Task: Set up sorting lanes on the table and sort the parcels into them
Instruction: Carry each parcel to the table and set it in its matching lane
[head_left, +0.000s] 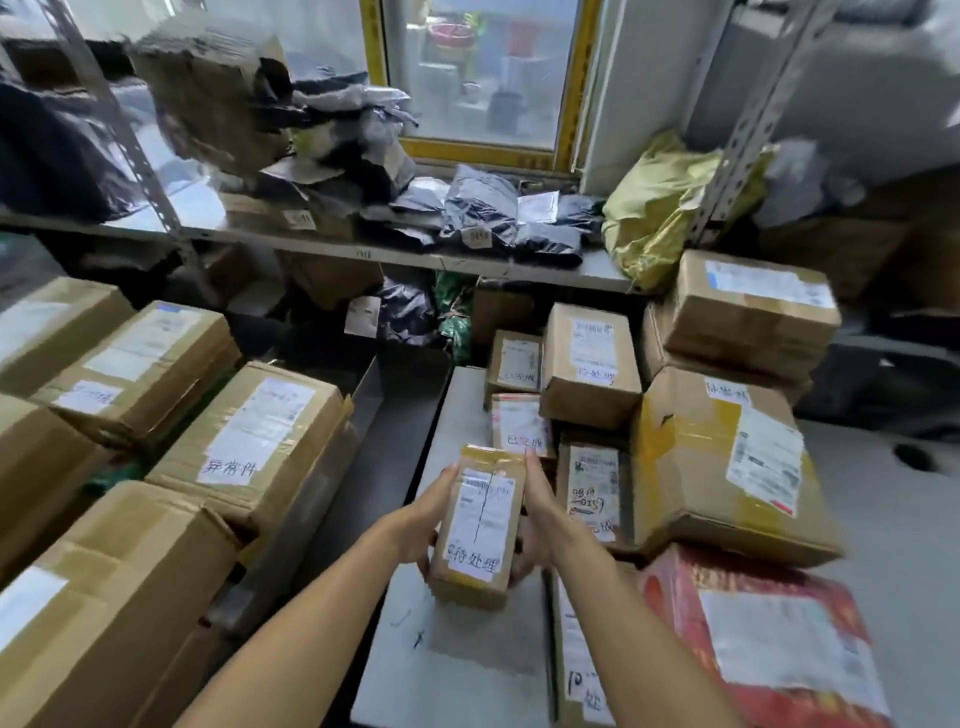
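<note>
A small brown cardboard parcel (477, 525) with a white handwritten label sits between both hands above the pale grey surface (410, 665). The left hand (426, 519) grips its left side and the right hand (537, 514) its right. Labelled cardboard boxes (592, 364) stand just beside it to the right; larger taped cartons (260, 441) lie left.

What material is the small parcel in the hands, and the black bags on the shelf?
Small parcel: brown matte cardboard with glossy tape, by its creased box edges and paper label. Black bags: probably thin plastic film, crumpled, slightly shiny.
</note>
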